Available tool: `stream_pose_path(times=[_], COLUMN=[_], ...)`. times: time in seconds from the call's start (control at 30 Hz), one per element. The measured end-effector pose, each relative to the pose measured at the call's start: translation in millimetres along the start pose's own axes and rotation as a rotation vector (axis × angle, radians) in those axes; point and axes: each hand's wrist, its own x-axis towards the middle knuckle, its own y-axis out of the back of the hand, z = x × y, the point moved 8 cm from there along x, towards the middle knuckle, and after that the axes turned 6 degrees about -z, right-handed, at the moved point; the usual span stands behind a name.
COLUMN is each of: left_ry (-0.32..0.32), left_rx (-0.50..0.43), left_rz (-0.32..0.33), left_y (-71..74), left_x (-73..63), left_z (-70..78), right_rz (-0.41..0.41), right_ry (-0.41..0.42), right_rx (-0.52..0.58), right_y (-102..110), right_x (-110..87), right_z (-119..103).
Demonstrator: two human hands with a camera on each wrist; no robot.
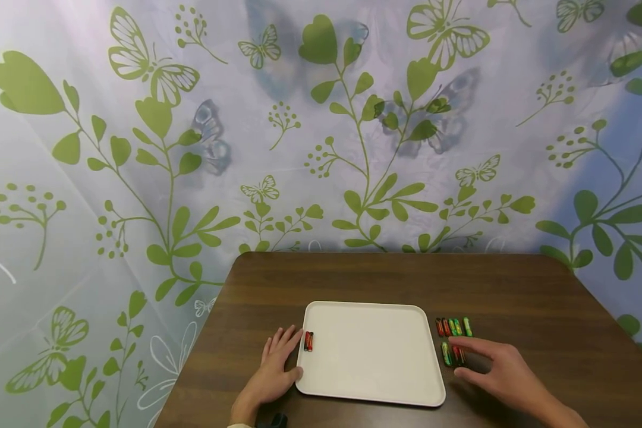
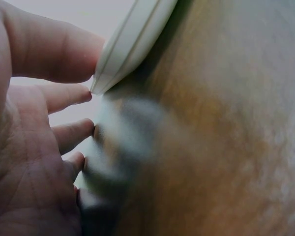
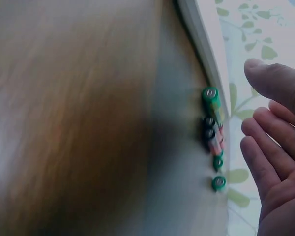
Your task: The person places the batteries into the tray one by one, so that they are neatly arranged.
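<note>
A white rectangular tray (image 1: 371,356) lies on the table, with two red-and-black batteries (image 1: 308,341) side by side at its left rim. My left hand (image 1: 273,367) rests at that left edge, fingers spread, its thumb and fingertips right at the tray rim (image 2: 132,44) in the left wrist view. To the right of the tray, my right hand (image 1: 494,368) hovers with thumb and fingers apart and nothing between them. Close under its fingertips are a green battery (image 1: 446,353) and red batteries (image 1: 458,356), partly covered by the hand; the right wrist view shows a green battery (image 3: 211,96) end-on.
Behind those, a row of red batteries (image 1: 443,327) and green batteries (image 1: 455,327) lies right of the tray. The dark wooden table (image 1: 385,276) backs onto a hanging cloth (image 1: 299,148) printed with leaves and butterflies.
</note>
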Motion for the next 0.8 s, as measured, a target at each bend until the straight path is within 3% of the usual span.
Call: stream_pose_path(times=[0.23,0.5,0.8], left_ry=[0.003,-0.002,0.0], left_rx=[0.007,0.012,0.012], left_rz=[0.002,0.009,0.013], left_y=[0.4,0.4,0.4], left_x=[-1.0,-0.4,-0.8], left_z=[-0.1,-0.3,0.3], right_rz=[0.014,-0.028,-0.015], right_ry=[0.011,-0.039,0.017], right_rx=[-0.018,-0.027,-0.08], right_y=[4.5,-0.7,-8.7], right_x=[-5.7,-3.8,-2.7], right_z=[11.8,24.5,29.2])
